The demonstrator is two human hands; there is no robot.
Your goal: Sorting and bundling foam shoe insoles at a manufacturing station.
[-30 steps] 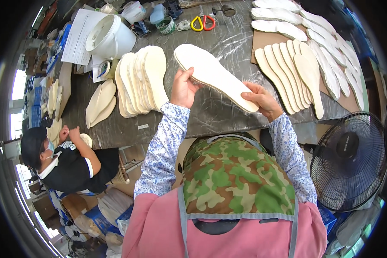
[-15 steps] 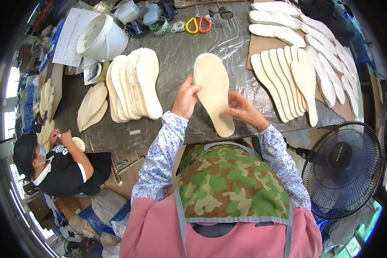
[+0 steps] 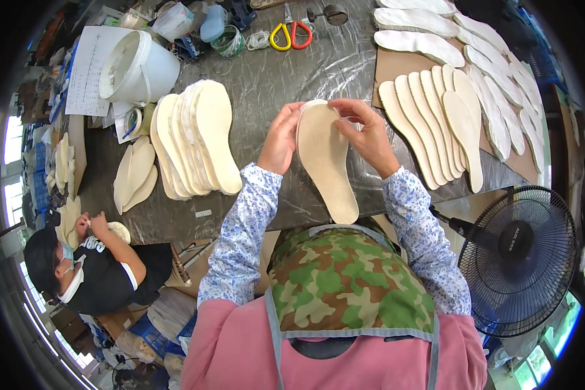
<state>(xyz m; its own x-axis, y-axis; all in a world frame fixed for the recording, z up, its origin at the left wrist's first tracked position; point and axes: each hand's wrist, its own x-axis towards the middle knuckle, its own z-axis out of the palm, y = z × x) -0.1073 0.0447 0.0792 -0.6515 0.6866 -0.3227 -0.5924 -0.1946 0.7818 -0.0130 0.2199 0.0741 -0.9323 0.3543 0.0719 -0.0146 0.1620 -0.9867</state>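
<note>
A cream insole [image 3: 326,162] is held over the near part of the table, its wide end away from me and its narrow end toward my apron. My left hand [image 3: 281,138] grips its upper left edge, fingers curled behind. At the upper right edge, my right hand [image 3: 369,135] pinches the rim with thumb and fingers. A bit of white fleece shows along the top rim. To the left lies an overlapping row of thick fleecy insoles [image 3: 211,136]; to the right is a fanned row of thinner cream insoles [image 3: 415,123].
White fleece pieces [image 3: 419,45] cover cardboard at the far right. A white bucket [image 3: 140,68], scissors with red and yellow handles [image 3: 290,36] and loose cord lie along the back. A fan [image 3: 517,260] stands at right. Another person [image 3: 97,266] works at left.
My right hand has moved from the insole's lower right edge up to its top right rim. The insole sits slightly nearer to me, and the whole view has shifted a little.
</note>
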